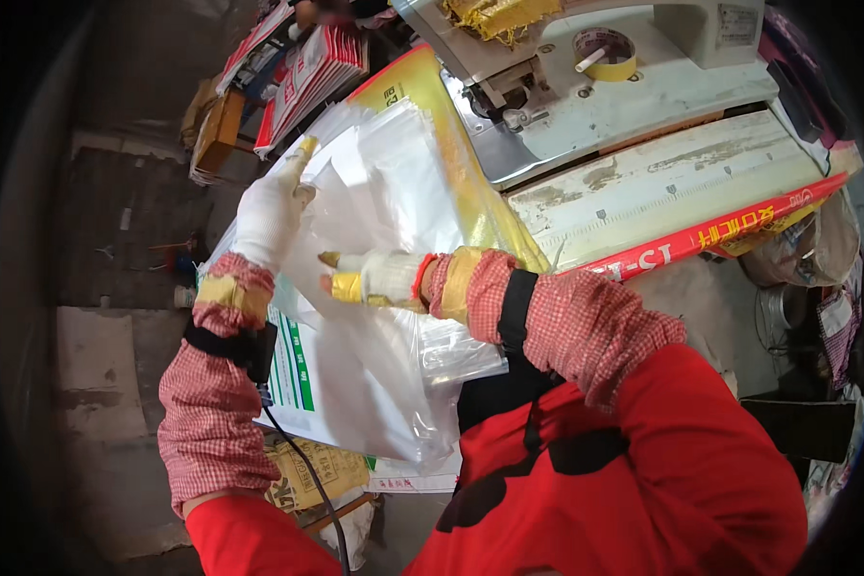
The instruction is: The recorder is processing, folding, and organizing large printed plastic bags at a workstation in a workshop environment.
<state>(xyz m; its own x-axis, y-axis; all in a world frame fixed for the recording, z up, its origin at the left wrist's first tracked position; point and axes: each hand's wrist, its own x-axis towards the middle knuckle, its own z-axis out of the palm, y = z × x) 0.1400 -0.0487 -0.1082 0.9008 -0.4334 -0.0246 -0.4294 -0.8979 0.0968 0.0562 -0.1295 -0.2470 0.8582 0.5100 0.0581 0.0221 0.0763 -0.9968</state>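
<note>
My left hand (271,213), in a white knit glove with yellow tape at the fingertip, lies along the left edge of a pile of clear plastic bags (408,178). Its fingers are stretched out. Over the middle of the pile, my right hand (374,276) points left, gloved and taped in yellow, its fingertips apart and nothing visible between them. Beneath the loose, wrinkled plastic is a white printed sack (307,408) with green stripes. A shiny yellow sack (475,192) shows along the pile's right side.
A sewing machine (662,72) stands at the upper right, with a yellow tape roll (605,53) on its bed. A red-and-yellow printed strip (720,228) runs along the table edge. Folded red-and-white sacks (315,82) are stacked at the upper left. A cable (312,470) hangs from my left wrist.
</note>
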